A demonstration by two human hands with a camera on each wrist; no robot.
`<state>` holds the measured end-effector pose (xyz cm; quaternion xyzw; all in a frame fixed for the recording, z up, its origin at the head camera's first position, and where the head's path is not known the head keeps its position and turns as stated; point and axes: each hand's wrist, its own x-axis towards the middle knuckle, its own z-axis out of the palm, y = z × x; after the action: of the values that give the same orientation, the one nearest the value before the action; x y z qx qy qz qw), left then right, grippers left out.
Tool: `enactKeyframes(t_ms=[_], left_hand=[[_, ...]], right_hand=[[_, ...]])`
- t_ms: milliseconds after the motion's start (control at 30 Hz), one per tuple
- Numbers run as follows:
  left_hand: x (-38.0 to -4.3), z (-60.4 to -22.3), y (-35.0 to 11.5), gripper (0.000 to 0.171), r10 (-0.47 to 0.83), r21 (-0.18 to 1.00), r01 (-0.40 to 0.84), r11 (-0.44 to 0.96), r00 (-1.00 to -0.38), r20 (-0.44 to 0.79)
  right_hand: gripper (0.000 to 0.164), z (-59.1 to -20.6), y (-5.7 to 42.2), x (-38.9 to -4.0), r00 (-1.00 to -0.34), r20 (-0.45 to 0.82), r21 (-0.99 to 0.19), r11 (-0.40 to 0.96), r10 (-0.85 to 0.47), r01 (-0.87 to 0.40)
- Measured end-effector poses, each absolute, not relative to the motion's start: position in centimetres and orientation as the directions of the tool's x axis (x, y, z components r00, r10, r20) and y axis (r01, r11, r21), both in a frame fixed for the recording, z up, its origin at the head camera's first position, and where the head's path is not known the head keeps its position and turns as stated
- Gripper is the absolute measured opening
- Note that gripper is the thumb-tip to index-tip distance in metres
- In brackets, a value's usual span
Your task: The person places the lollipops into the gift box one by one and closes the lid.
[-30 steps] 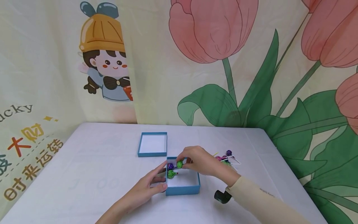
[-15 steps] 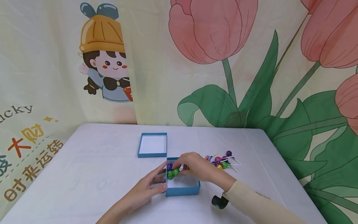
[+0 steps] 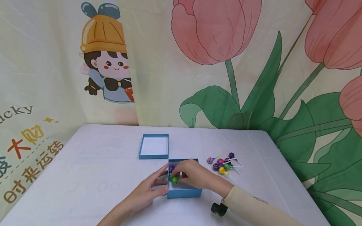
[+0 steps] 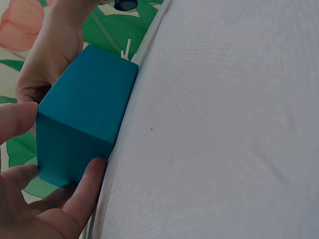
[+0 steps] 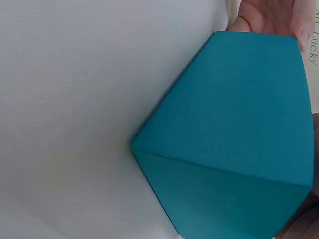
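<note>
A blue open-topped box (image 3: 184, 193) with a white inside stands on the table near the front. My left hand (image 3: 148, 190) rests against its left side, fingers fairly straight; the left wrist view shows its fingertips touching the box wall (image 4: 84, 97). Inside the box, my right hand (image 3: 196, 175) pinches a green lollipop (image 3: 174, 180) low in the left part. Its stick is hidden behind the fingers. A purple lollipop (image 3: 171, 169) lies in the back left corner, and another green one is mostly covered. In the right wrist view the box's outer wall (image 5: 229, 109) hides the fingertips.
Behind the box lies a shallow blue lid (image 3: 154, 156), white inside up. To the right is a loose heap of several lollipops (image 3: 222, 170) in purple, pink, green and yellow. A black cylindrical device (image 3: 219, 209) sits by the right sleeve. White cloth (image 3: 107, 163) covers the table.
My right hand has moved lower and toward the front left in the box with the green lollipop, uncovering more of the heap. The left hand has stayed against the box.
</note>
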<state>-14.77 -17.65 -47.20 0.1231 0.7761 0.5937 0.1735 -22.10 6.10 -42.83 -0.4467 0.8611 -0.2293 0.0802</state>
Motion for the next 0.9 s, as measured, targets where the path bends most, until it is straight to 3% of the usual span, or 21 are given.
enactKeyframes(t_ms=[900], left_hand=[[-14.9,-47.1,-17.7,0.076,0.4,0.964,-0.039,0.263,-0.905,-0.146]], right_hand=[[0.015,-44.1,4.8,-22.2,-0.588,0.07,-0.44,0.504,-0.806,-0.743]])
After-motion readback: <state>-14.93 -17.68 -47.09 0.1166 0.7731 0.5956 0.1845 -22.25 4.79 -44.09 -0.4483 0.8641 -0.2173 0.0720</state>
